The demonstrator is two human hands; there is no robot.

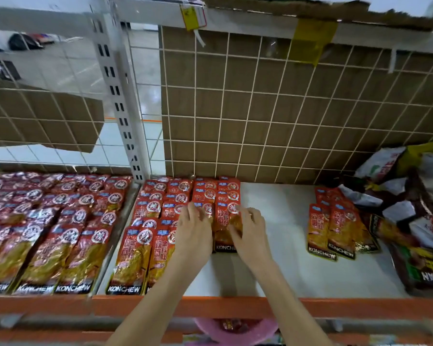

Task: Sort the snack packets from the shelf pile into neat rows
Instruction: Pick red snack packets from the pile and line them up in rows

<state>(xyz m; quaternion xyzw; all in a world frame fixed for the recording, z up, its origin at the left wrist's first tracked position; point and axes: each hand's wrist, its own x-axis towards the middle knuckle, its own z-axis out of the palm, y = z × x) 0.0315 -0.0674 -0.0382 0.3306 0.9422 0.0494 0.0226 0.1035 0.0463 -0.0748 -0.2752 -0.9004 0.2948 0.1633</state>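
Red and gold snack packets lie in overlapping rows (155, 221) on the white shelf (280, 221). My left hand (193, 233) and my right hand (253, 233) rest on either side of the front packet (225, 231) of the rightmost row, fingers laid flat on it. A small stack of the same packets (333, 231) lies apart to the right. Beyond it sits a jumbled pile of mixed snack bags (410, 196).
The left shelf bay (48, 228) is filled with rows of the same packets. A wire grid backed by cardboard (285, 108) closes the rear. An orange shelf lip (335, 305) runs along the front, with a pink basket (235, 328) below it.
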